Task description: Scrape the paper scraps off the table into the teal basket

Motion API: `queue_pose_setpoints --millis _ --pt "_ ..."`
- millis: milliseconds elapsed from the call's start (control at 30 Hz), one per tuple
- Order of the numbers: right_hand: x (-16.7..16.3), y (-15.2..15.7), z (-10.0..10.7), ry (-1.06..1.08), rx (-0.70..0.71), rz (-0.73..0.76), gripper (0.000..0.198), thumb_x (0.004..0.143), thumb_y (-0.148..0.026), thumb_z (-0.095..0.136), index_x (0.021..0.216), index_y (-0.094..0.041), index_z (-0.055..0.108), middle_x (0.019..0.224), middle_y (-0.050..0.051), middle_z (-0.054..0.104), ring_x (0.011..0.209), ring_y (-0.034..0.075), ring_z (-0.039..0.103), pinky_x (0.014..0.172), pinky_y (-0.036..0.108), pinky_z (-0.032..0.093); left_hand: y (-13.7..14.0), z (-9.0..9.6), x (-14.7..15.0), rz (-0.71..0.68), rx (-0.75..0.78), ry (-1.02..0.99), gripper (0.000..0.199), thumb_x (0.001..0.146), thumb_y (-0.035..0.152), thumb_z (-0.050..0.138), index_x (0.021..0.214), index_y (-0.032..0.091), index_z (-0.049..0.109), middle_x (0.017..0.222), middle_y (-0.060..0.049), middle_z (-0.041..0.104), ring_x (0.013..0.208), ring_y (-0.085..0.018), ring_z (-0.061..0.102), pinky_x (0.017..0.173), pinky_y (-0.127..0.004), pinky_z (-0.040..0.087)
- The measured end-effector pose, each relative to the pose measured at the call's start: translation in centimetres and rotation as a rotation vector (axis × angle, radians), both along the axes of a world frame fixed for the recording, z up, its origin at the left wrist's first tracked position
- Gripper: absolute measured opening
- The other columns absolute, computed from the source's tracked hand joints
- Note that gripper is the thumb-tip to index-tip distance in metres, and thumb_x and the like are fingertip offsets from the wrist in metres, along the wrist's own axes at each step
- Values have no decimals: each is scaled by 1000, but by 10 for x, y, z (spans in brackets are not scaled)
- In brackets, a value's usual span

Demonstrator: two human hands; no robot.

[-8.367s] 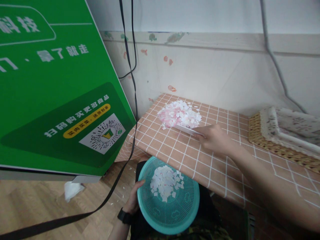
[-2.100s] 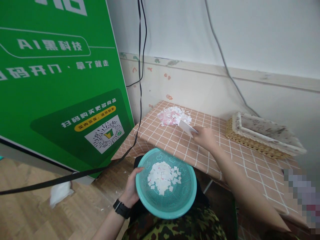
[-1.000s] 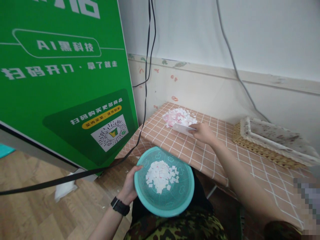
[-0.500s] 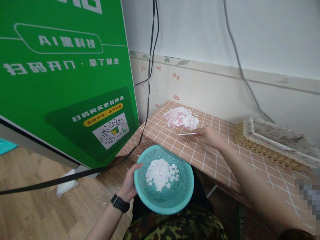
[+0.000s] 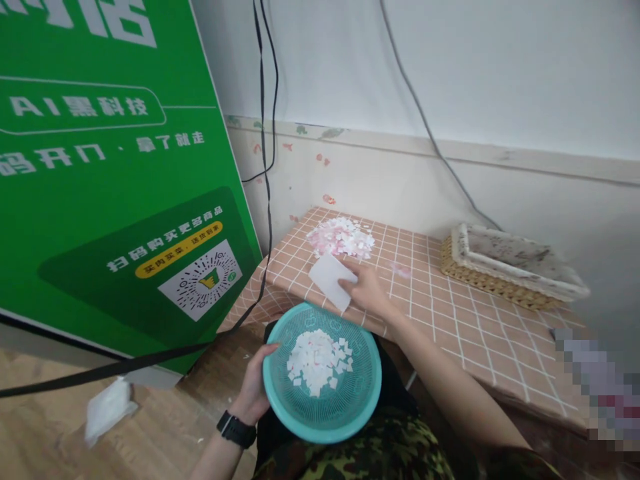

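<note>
My left hand (image 5: 256, 381) grips the left rim of a teal plastic colander (image 5: 360, 407), thumb over the edge. Inside the colander lies a heap of small white paper pieces (image 5: 315, 360), some with pink marks. A white card (image 5: 333, 280) is pinched in my right hand (image 5: 367, 287), its flat face turned up toward me, above the table's front edge. Just behind the card, a larger pile of white and pink paper bits (image 5: 340, 237) rests on the checked tablecloth (image 5: 425, 320). The fingers under the card and under the colander are hidden.
A wicker basket with a cloth lining (image 5: 500, 267) sits on the table to the right. At left stands a green cabinet (image 5: 125, 200) with printed signs. A black strap (image 5: 265, 200) hangs in front of it. A white packet (image 5: 107, 407) lies on the floor.
My right hand has come back from the pile toward the colander, and the card has turned from edge-on to face-up. The colander stays in my left hand. The view has shifted right.
</note>
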State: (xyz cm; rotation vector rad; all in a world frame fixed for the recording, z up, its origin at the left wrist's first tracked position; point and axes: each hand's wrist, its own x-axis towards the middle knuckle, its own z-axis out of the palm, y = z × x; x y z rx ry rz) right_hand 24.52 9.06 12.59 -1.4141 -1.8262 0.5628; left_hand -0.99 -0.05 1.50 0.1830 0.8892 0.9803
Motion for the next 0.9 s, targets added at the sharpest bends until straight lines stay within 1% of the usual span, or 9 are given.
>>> queue_pose_setpoints --millis 67,167,267,467,600,667,767,833,900 --pt "12 -1 -7 14 -31 -91 49 78 -20 56 127 -20 57 115 8 67 96 24 64 82 37 49 -2 -3 0 -8 -7 14 12 76 20 63 78 10 69 73 -10 74 64 -23 68 71 -37 55" --pt "47 -4 -9 -42 -31 -209 49 76 -23 58 125 -14 59 112 11 68 93 25 65 81 37 49 -3 -11 1 -29 -15 28 13 76 22 63 78 10 69 71 -10 74 63 -23 68 70 -38 55" --pt "88 -8 -6 -70 -31 -233 48 77 -25 56 124 -15 59 108 10 69 88 25 66 75 35 51 -1 -23 3 -27 -24 37 12 75 21 64 77 10 69 68 -9 73 60 -22 67 69 -38 55" --pt "151 -14 -7 -241 -26 -506 49 74 -32 60 119 -14 64 98 11 72 85 27 67 72 36 50 0 -44 13 -48 -67 38 18 76 26 62 79 10 69 74 -12 75 66 -25 69 72 -39 54" --pt "176 -14 0 -218 17 -466 49 75 -33 59 122 -18 62 103 9 71 86 26 66 72 34 50 -3 -48 18 -59 -87 30 20 76 26 63 84 8 70 78 -12 75 70 -25 69 74 -38 53" --pt "186 -8 9 -220 72 -429 48 76 -32 59 122 -19 62 104 8 71 86 25 66 71 33 50 -3 -49 19 -56 -113 43 18 75 26 64 79 9 70 72 -11 74 65 -23 68 71 -36 53" --pt "199 7 19 -347 122 -474 39 79 -32 56 115 -19 67 94 8 73 80 25 67 66 32 47 -1 -48 19 -42 -113 64 17 74 26 65 77 10 70 69 -9 74 63 -23 67 70 -36 53" --pt "203 19 18 -451 107 -493 33 81 -32 53 105 -19 72 82 9 73 73 24 67 62 30 45 1 -47 20 -45 -107 69 19 73 28 65 78 10 70 70 -10 74 64 -24 68 71 -37 53" --pt "204 27 13 -509 84 -450 30 82 -31 52 100 -20 73 76 8 73 69 22 66 59 29 44 4 -46 20 -42 -127 88 20 73 28 65 78 9 70 69 -10 74 63 -24 67 70 -37 53"
